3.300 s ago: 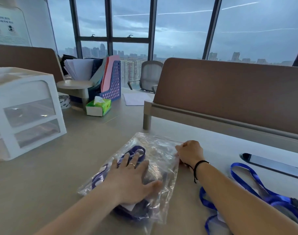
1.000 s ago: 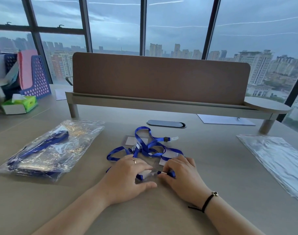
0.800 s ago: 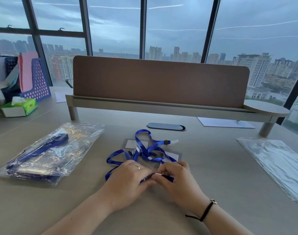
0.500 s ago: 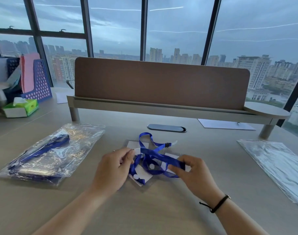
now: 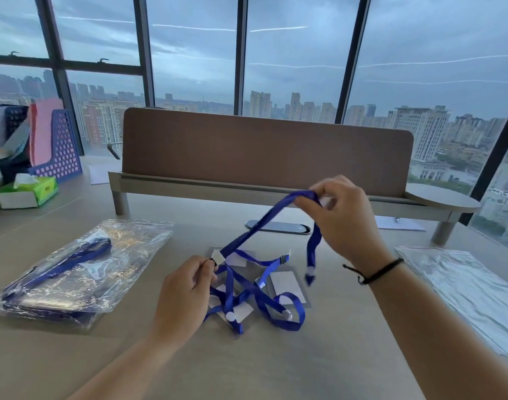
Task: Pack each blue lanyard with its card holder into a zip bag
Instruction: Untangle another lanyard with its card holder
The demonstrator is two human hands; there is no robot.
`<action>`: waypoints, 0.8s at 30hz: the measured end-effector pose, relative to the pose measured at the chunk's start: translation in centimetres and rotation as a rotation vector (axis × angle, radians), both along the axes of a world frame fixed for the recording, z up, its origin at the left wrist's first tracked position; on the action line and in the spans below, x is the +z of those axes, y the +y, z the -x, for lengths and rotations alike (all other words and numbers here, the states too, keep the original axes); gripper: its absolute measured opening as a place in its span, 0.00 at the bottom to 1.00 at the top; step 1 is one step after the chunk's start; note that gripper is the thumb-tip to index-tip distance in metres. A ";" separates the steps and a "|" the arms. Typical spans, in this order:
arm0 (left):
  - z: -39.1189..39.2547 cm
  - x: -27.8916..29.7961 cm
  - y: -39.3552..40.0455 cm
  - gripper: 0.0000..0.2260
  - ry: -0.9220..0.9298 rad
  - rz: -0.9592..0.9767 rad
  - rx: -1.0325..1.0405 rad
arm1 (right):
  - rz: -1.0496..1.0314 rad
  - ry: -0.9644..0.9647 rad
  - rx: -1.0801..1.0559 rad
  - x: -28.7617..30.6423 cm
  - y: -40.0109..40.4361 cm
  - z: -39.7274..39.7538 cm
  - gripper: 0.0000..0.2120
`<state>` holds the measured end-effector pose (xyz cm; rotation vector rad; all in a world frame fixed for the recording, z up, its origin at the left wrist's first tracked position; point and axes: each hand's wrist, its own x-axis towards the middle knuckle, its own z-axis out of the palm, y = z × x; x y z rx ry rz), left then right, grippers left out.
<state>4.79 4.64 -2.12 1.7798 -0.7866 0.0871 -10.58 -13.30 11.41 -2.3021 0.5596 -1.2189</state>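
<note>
Lanyard (image 5: 255, 226) slants up-right, pinched taut between left hand (image 5: 183, 290), right hand (image 5: 339, 217).

Woven cloth lanyard (image 5: 255, 226), glossy crinkled plastic zip bag (image 5: 82, 269), matt desk (image 5: 275, 365).

Beige desk (image 5: 275, 370) w/ a brown divider panel (image 5: 264, 151) standing across its far side on a pale rail w/ short legs. Round side shelf (image 5: 443, 200) at the panel's right end. Dark oval cable grommet (image 5: 277, 227) set in the desk just in front of the rail. White paper sheet (image 5: 400, 225) under the rail's right part, another sheet (image 5: 98, 174) behind the left leg. Far left: green tissue box (image 5: 27, 192) w/ a tissue sticking up, blue perforated file holder (image 5: 62, 145) behind it w/ a pink folder (image 5: 43, 128) inside. Floor-to-ceiling windows (image 5: 189, 53) w/ dark frames behind; city skyline & grey overcast sky outside.
</note>
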 end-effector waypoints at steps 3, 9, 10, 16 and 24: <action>0.7 0.5 0.1 0.12 0.022 0.024 -0.063 | 0.081 -0.009 0.029 2.9 0.7 -1.3 0.04; 0.6 0.6 0.3 0.07 0.160 -0.016 -0.213 | -0.092 0.183 0.232 3.6 2.4 -1.9 0.05; 0.5 0.6 0.3 0.07 0.226 -0.001 -0.270 | -0.134 0.206 0.260 3.1 2.7 -1.9 0.05; 1.3 1.5 0.1 0.19 0.494 0.122 -0.674 | -0.525 0.101 0.392 -0.4 4.7 -2.6 0.05; 2.6 1.9 0.3 0.15 0.713 0.163 -0.665 | -0.758 0.004 0.339 -4.1 5.3 -3.6 0.05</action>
